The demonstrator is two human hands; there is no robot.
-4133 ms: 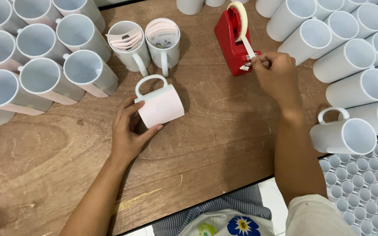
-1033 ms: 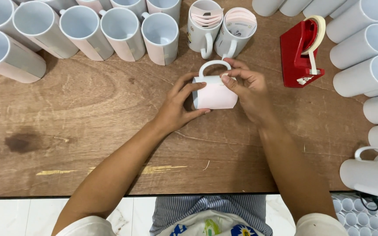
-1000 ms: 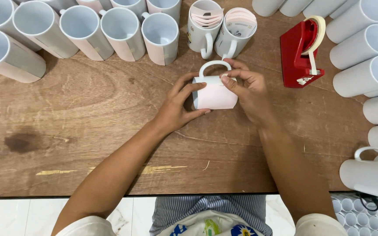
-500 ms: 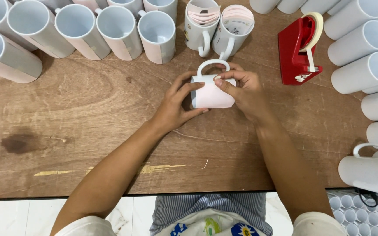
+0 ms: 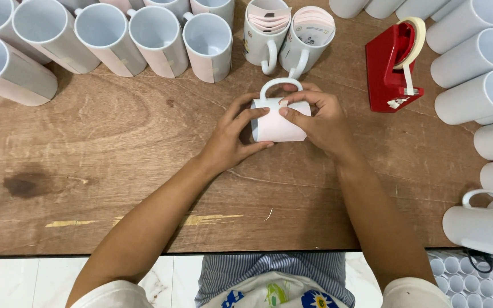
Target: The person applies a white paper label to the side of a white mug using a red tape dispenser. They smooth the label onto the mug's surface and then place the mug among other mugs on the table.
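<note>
Right hand (image 5: 322, 118) thumb has slid slightly left along the white ceramic mug wrapped in pale pink paper (image 5: 278, 121); left hand (image 5: 230, 138) unchanged. Fingers of both clamp the mug, lying mid brown wooden counter (image 5: 115, 165). Red tape dispenser (image 5: 392, 68) right; two paper-stuffed mugs (image 5: 289, 31) behind; white marble floor (image 5: 29, 282) below.
</note>
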